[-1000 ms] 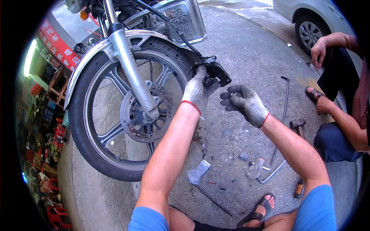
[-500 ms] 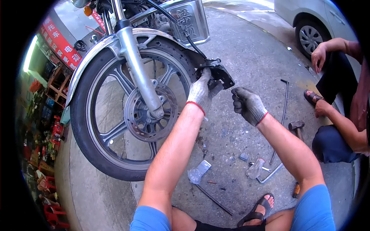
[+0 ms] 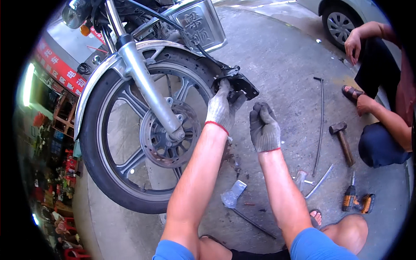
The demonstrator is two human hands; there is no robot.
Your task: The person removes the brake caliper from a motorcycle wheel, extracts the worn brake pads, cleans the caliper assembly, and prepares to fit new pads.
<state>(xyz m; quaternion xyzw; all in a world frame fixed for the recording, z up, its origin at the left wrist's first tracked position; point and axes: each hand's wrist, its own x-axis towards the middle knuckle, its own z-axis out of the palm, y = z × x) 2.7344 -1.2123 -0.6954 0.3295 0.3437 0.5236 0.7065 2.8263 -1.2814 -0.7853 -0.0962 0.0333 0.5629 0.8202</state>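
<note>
My left hand [image 3: 219, 107], in a grey-white work glove with a red cuff, grips a black brake caliper [image 3: 246, 85] beside the motorcycle's front wheel. A dark hose [image 3: 209, 57] runs from the caliper up toward the bike. Just right of and below the caliper, apart from it, my right hand [image 3: 265, 129] is raised in a matching glove. Its darkened fingers are curled and pressed together; whatever they may pinch is too small to make out. The brake disc [image 3: 149, 141] sits on the wheel left of my hands, behind the silver fork leg [image 3: 147, 89].
A hammer [image 3: 343, 145], a cordless drill [image 3: 350, 198] and a long dark bar [image 3: 321, 121] lie on the concrete at right. Near my legs are a plastic packet [image 3: 234, 193] and a dark rod [image 3: 255, 223]. Another person [image 3: 379, 65] crouches at far right, before a parked car [image 3: 305, 5].
My right hand has turned upright and moved slightly left and down. My left hand still holds the caliper. The view has shifted, bringing the drill into sight.
</note>
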